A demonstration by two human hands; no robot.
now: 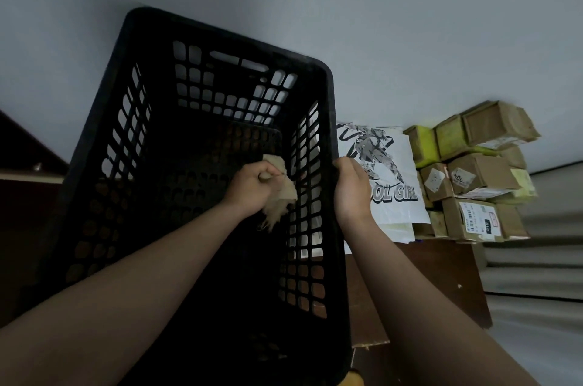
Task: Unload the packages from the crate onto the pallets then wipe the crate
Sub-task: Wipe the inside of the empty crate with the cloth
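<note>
Wiping is under way: we clutch a frayed beige rag (pixel 280 188) in our left hand (pixel 252 188) inside the emptied black crate (pixel 176 146), our right hand (pixel 351 187) gripping its rim; unloaded cardboard packages (pixel 473 174) sit stacked beside it on brown boards.

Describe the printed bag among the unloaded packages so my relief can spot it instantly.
Start at the big black crate in the middle. Just past its right wall, behind the right hand gripping the rim, lies a flat white bag. Unlike the brown cardboard boxes stacked to its right, it bears a cartoon figure and the lettering GIRL.
</note>
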